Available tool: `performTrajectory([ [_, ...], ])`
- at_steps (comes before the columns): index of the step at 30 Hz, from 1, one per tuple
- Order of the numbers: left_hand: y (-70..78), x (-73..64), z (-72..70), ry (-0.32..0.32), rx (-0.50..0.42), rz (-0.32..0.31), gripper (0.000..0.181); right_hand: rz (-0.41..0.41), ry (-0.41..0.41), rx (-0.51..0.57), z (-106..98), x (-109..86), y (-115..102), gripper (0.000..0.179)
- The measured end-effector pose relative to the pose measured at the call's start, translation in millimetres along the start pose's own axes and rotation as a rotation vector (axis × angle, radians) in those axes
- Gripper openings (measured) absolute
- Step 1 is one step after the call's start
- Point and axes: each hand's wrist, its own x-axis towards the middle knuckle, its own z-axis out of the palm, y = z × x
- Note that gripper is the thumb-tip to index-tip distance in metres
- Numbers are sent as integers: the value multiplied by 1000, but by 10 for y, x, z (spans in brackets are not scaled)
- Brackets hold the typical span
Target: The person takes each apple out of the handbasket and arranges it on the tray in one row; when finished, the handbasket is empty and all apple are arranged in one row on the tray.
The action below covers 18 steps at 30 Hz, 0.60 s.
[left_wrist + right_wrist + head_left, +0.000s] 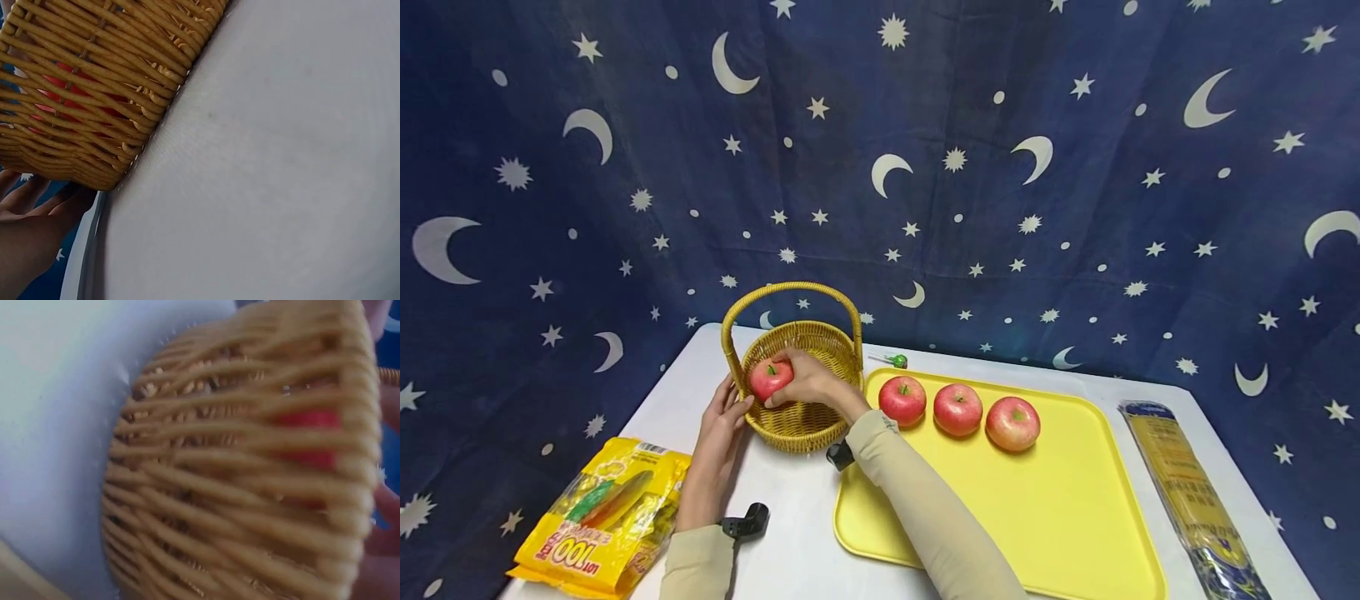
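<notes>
A brown wicker basket [797, 442] with a tall arched handle stands on the white table. My right hand [808, 379] reaches inside it and grips a red apple [767, 382] near the basket's left wall. Red shows through the weave in both wrist views. Along the outside of the left wall, my left hand [718, 425] rests its fingers against the wicker [94, 106], just below the handle's base. Three more red apples, a left one [902, 401], a middle one [958, 410] and a right one [1012, 423], sit in a row on a yellow tray [1045, 517].
A yellow candy bag [602, 517] lies at the front left, by the left forearm. Behind the tray is a small green lollipop [897, 361]. A long clear pack of noodles [1191, 500] lies along the right side. A dark starry cloth [925, 167] hangs behind the table.
</notes>
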Motion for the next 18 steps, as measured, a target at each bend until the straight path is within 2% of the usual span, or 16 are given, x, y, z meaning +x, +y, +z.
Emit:
performTrajectory([
  [4, -22, 1, 7, -5, -8, 17, 72, -28, -23, -74, 50, -21, -14, 80],
  [10, -31, 2, 40, -18, -13, 25, 72, -93, -83, -228, 71, -169, -14, 76],
  [14, -21, 0, 28, -9, -14, 15, 72, -142, -54, -267, 81, -276, 12, 76],
  [18, -12, 8, -2, -2, -9, 18, 73, -180, 9, -258, 47, -394, 12, 81],
])
